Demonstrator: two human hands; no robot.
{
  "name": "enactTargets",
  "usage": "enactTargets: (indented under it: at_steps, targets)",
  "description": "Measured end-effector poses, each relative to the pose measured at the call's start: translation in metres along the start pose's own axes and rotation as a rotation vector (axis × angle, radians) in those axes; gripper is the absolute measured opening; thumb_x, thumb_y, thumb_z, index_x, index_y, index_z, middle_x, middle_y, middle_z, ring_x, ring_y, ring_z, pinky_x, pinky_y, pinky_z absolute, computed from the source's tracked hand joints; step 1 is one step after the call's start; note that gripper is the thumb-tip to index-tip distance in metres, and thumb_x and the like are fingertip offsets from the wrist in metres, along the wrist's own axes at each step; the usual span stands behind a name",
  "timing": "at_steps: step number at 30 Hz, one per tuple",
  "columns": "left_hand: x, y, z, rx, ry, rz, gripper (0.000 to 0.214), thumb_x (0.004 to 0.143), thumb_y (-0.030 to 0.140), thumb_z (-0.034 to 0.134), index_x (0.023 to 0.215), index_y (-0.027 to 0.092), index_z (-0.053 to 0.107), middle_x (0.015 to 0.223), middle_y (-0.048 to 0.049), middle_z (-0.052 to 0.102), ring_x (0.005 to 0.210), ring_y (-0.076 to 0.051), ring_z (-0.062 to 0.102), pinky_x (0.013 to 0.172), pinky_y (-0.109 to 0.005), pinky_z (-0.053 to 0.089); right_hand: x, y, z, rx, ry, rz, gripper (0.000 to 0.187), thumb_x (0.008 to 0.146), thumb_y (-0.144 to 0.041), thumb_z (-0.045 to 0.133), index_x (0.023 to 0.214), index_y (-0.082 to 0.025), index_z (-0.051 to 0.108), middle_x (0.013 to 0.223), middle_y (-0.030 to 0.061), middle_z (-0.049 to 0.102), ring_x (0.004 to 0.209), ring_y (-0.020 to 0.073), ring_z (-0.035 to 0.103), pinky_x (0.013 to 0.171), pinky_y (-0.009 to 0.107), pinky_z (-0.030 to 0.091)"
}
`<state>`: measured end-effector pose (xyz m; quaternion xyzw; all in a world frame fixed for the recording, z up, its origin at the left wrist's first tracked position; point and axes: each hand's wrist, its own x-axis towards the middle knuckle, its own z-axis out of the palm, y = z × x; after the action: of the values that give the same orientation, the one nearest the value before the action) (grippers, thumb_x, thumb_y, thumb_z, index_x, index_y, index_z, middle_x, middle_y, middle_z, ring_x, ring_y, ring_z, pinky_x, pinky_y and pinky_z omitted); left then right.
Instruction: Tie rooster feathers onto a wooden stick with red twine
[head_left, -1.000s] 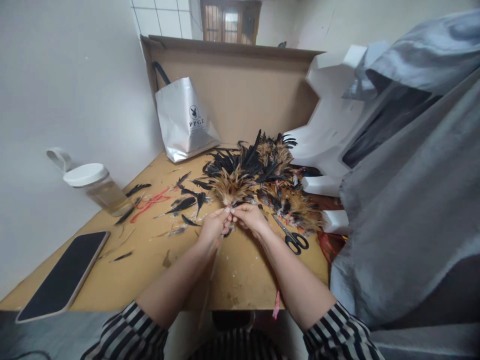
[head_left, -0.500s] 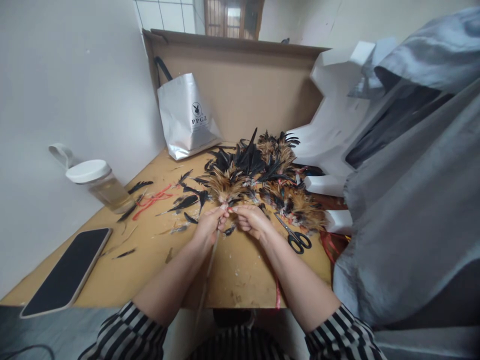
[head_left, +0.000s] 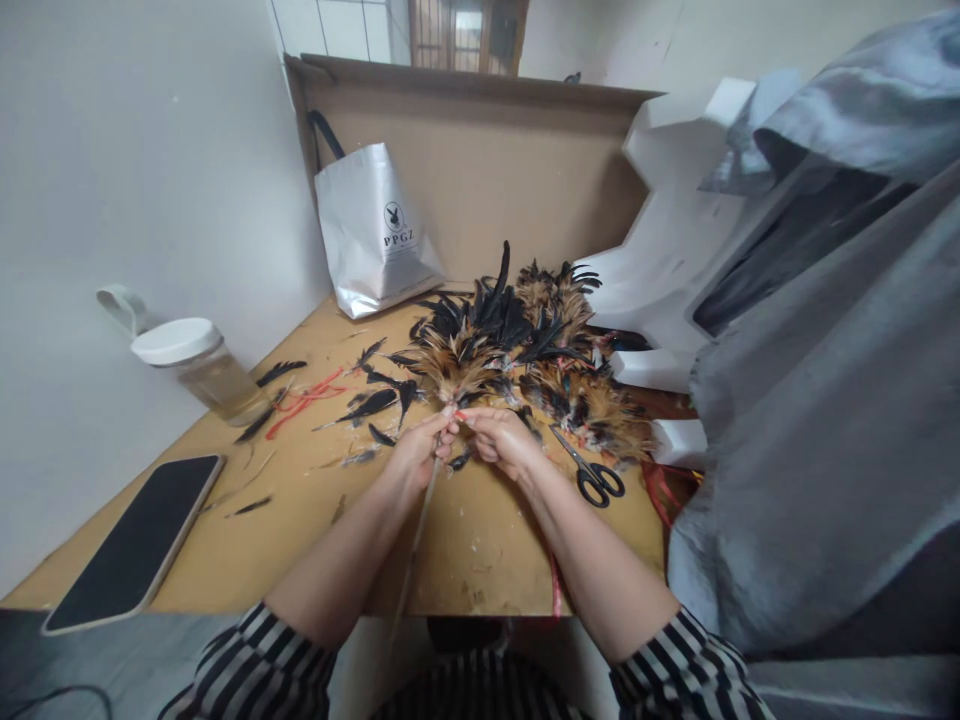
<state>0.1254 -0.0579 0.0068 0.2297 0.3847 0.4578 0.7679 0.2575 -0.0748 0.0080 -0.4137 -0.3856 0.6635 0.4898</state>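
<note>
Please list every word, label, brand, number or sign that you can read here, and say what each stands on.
"PPGZ": black capitals on the shiny silver tote bag.
A black rabbit-head emblem in a circle, without words, above those letters.
Too small to read: the fine line of print beneath them.
Nothing else can be read.

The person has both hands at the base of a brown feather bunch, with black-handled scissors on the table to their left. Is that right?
Not quite: the black-handled scissors lie on the table to the person's right, as the head view shows. The left hand and right hand are at the base of the brown feather bunch.
</note>
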Motion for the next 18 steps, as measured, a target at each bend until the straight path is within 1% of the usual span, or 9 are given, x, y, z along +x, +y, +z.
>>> enactTargets:
  at_steps: [3,5,8,12,13,15,17,18]
  targets:
    - [0.002,0.0,-0.003,0.024,-0.02,-0.019,0.008,0.075,0.018,0.063,0.075,0.011,0.059,0.056,0.0015,0.051,0.038,-0.002,0.041,0.031,-0.01,0.025,-0.001,-0.001,0.002,0.003,0.004,-0.025,0.03,0.059,-0.028,0.065,0.083,-0.011,0.063,0.037,-0.0089,0.039,0.029,0.0016,0.017,0.035,0.019,0.007]
    - [0.003,0.0,-0.004,0.044,-0.01,-0.029,0.009,0.075,0.019,0.062,0.074,0.011,0.059,0.054,0.0017,0.051,0.038,-0.002,0.042,0.032,-0.011,0.027,-0.002,-0.002,0.003,-0.001,0.012,-0.044,0.029,0.059,-0.029,0.065,0.081,-0.011,0.064,0.038,-0.0077,0.042,0.029,0.0016,0.018,0.035,0.019,0.007]
    - [0.001,0.0,-0.002,0.062,0.01,-0.01,0.013,0.074,0.022,0.064,0.07,0.011,0.059,0.052,0.0027,0.05,0.037,-0.002,0.04,0.033,-0.011,0.028,-0.003,-0.002,0.004,-0.013,0.019,-0.07,0.028,0.058,-0.028,0.066,0.08,-0.011,0.065,0.038,-0.0063,0.045,0.028,0.0016,0.019,0.034,0.019,0.007]
    - [-0.003,-0.002,0.002,0.08,0.04,0.071,0.022,0.066,0.026,0.072,0.065,0.01,0.058,0.049,0.0035,0.05,0.035,-0.001,0.038,0.034,-0.012,0.027,-0.002,0.0,0.008,-0.039,0.058,-0.089,0.027,0.058,-0.029,0.066,0.079,-0.011,0.067,0.033,-0.0083,0.038,0.028,0.0023,0.018,0.033,0.019,0.009]
    - [-0.004,-0.003,0.003,0.08,0.047,0.096,0.023,0.064,0.026,0.073,0.064,0.01,0.058,0.048,0.0033,0.05,0.036,-0.001,0.039,0.034,-0.012,0.027,-0.001,0.002,0.01,-0.048,0.076,-0.102,0.027,0.058,-0.03,0.067,0.078,-0.012,0.067,0.033,-0.0077,0.04,0.028,0.0025,0.02,0.033,0.018,0.012]
    - [-0.004,-0.004,0.004,0.067,0.056,0.137,0.023,0.061,0.026,0.075,0.062,0.01,0.058,0.047,0.0032,0.051,0.036,-0.002,0.04,0.035,-0.013,0.029,0.001,0.005,0.013,-0.069,0.106,-0.147,0.026,0.058,-0.031,0.068,0.076,-0.012,0.068,0.041,-0.0042,0.05,0.032,0.004,0.031,0.036,0.018,0.024]
    - [-0.003,-0.005,0.005,0.036,0.061,0.162,0.021,0.06,0.023,0.075,0.062,0.01,0.059,0.046,0.0033,0.051,0.036,-0.003,0.042,0.036,-0.014,0.031,0.002,0.009,0.017,-0.113,0.112,-0.204,0.026,0.057,-0.032,0.07,0.074,-0.013,0.068,0.053,0.0,0.06,0.042,0.0077,0.045,0.044,0.021,0.036]
    - [-0.003,-0.006,0.005,0.015,0.058,0.167,0.019,0.06,0.021,0.075,0.063,0.01,0.059,0.047,0.0028,0.052,0.038,-0.004,0.044,0.038,-0.014,0.033,0.002,0.011,0.018,-0.15,0.11,-0.233,0.026,0.058,-0.033,0.069,0.074,-0.013,0.068,0.057,0.0012,0.062,0.048,0.0097,0.05,0.049,0.022,0.039]
